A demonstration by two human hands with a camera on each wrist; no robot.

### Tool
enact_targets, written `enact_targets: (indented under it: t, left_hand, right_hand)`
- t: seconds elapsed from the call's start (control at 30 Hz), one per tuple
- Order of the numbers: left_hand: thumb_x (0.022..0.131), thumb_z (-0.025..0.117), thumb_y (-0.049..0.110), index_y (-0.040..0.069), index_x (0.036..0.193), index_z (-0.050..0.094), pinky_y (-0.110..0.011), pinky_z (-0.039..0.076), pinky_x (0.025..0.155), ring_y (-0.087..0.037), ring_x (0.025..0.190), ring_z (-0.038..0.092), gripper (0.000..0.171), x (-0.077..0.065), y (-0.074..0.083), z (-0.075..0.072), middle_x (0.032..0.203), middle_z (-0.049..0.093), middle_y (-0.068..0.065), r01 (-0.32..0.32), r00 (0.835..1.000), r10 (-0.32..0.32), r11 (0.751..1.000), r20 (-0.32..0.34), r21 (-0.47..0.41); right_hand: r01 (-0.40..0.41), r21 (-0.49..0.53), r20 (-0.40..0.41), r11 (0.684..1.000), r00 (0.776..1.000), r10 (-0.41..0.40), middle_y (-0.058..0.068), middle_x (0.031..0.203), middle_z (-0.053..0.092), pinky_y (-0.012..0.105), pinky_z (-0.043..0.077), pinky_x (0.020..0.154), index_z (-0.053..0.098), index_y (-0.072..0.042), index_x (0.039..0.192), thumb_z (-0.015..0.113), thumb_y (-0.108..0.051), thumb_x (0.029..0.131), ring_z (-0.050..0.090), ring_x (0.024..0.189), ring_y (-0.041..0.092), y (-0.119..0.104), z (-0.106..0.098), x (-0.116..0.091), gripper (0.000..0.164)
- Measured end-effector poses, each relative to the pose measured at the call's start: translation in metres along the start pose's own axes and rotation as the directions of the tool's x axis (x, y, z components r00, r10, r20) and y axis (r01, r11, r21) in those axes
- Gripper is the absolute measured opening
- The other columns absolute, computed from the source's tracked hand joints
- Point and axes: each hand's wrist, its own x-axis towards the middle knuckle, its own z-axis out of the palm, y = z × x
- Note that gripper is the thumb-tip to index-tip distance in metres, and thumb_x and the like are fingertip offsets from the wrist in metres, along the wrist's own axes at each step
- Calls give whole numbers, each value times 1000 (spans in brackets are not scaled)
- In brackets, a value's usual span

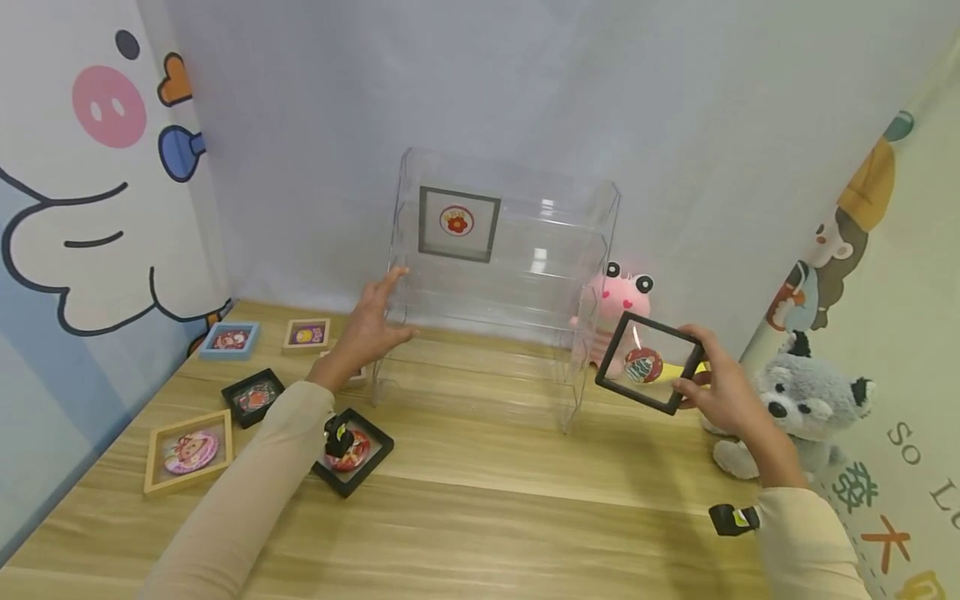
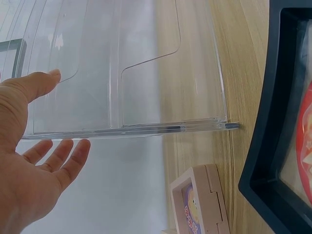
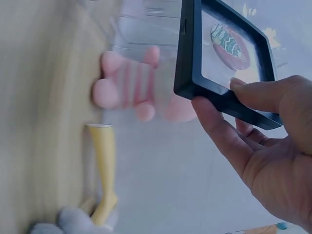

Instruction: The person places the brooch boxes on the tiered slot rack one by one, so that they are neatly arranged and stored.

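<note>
A clear acrylic tiered stand (image 1: 517,312) stands against the back curtain. On its upper left part leans a grey-rimmed display frame (image 1: 480,242) with a red flower badge. Around the stand's left edge my left hand (image 1: 367,325) has its fingers spread; in the left wrist view the thumb is on one side of the clear panel (image 2: 97,97), the other fingers beyond its edge. Contact there cannot be told. My right hand (image 1: 723,387) pinches a black display frame (image 1: 636,397) by its right side, in the air right of the stand. Inside it is a round badge (image 1: 643,365) with a green tree.
A pink plush toy (image 1: 624,296) sits behind the held frame, a grey plush dog (image 1: 806,396) farther right. On the table's left lie several display frames: blue (image 1: 215,352), tan (image 1: 191,483), small tan (image 1: 306,348), and black ones (image 1: 255,398), one under the left wrist (image 1: 378,458).
</note>
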Motion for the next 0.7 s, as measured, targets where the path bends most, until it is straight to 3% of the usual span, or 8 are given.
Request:
enact_targets:
  t: [0.27, 0.47, 0.7]
  left_hand:
    - [81, 82, 11, 30, 156, 23, -59, 54, 85, -48, 110, 56, 97, -1, -1, 1, 144, 33, -30, 10, 1000, -10, 1000, -5, -5]
    - [82, 81, 12, 28, 156, 22, -61, 53, 87, -51, 114, 54, 97, -2, -2, 1, 145, 32, -31, -3, 1000, 3, 1000, -7, -7]
    - [83, 80, 12, 27, 157, 21, -61, 53, 87, -51, 112, 55, 96, -1, -2, 0, 146, 32, -30, -11, 1000, 11, 1000, -6, 14]
  right_hand:
    - [105, -26, -84, 994, 991, -107, 30, 113, 46, 31, 60, 56, 24, -10, 152, 58, 10, 93, 68, 86, 53, -25, -13, 27, 71]
    - [185, -24, -147, 982, 971, -186, 29, 114, 46, 17, 56, 57, 25, -12, 152, 57, 9, 94, 67, 89, 54, -45, -20, 53, 69]
    - [191, -16, -203, 982, 961, -190, 28, 126, 46, 8, 50, 58, 27, -17, 153, 59, 4, 95, 66, 93, 51, -70, -27, 84, 69]
